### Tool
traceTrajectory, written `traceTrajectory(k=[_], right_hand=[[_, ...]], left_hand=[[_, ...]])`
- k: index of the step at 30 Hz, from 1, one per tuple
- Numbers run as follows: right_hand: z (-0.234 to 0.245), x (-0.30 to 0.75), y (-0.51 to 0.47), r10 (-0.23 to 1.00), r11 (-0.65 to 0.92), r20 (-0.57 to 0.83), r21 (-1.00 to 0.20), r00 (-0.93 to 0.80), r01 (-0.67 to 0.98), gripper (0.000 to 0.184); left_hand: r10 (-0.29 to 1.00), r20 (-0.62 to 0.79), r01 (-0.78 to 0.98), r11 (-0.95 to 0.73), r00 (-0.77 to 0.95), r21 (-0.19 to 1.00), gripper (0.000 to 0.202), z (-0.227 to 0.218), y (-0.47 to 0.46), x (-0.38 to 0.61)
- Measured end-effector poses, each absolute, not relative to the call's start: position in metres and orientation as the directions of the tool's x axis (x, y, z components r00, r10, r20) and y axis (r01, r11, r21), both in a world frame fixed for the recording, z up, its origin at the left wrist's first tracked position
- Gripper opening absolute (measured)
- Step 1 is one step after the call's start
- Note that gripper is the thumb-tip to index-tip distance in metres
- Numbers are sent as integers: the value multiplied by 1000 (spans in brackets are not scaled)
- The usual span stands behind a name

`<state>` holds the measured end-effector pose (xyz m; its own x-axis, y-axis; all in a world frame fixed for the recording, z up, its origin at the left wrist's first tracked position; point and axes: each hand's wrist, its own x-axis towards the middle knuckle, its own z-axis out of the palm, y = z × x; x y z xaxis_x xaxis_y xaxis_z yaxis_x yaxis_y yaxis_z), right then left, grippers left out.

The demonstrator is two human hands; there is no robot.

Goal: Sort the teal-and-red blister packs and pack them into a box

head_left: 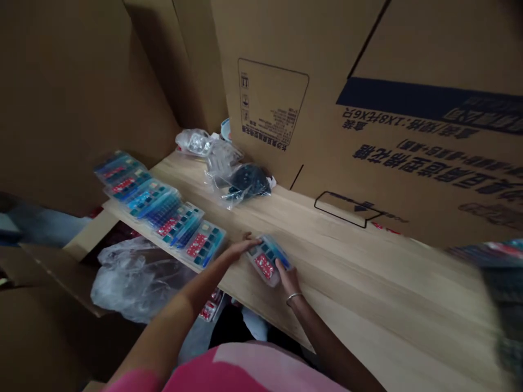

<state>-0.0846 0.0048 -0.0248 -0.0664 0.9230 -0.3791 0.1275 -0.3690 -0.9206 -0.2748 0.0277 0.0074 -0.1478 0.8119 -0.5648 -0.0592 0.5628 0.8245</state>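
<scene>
A small clear plastic pack with blue and red contents lies on the wooden tabletop. My left hand rests on its left edge with fingers stretched out flat. My right hand, with a bracelet at the wrist, presses its fingers on the pack's right edge. Both hands hold the pack between them. To the left, a row of several similar packs lies overlapping along the table's front edge.
Large cardboard boxes stand along the back of the table. Clear plastic bags with dark items lie at the far end. A crumpled plastic bag sits in an open box below the table. A blurred colourful object shows at right.
</scene>
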Motion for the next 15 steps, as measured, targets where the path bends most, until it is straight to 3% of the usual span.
traceTrajectory(k=[3, 6, 8, 11, 15], right_hand=[[-23, -66, 13, 889, -441, -457, -842, 25, 310, 77], [-15, -49, 39, 914, -369, -403, -770, 50, 521, 83], [-8, -51, 57, 923, -201, -351, -787, -156, 583, 69], [0, -64, 71, 826, 47, -293, -816, -482, 576, 45], [3, -68, 68, 767, 48, -322, -833, -555, 550, 44]], left_hand=[[793, -501, -202, 459, -346, 865, 93, 13, 0, -269], [691, -548, -396, 389, -471, 832, 87, 11, -35, -240], [670, -616, -513, 388, -414, 766, 79, 5, -49, -215], [732, -585, -622, 286, -349, 729, 70, -4, -48, -185], [759, -560, -677, 220, -333, 702, 67, -2, -33, -171]])
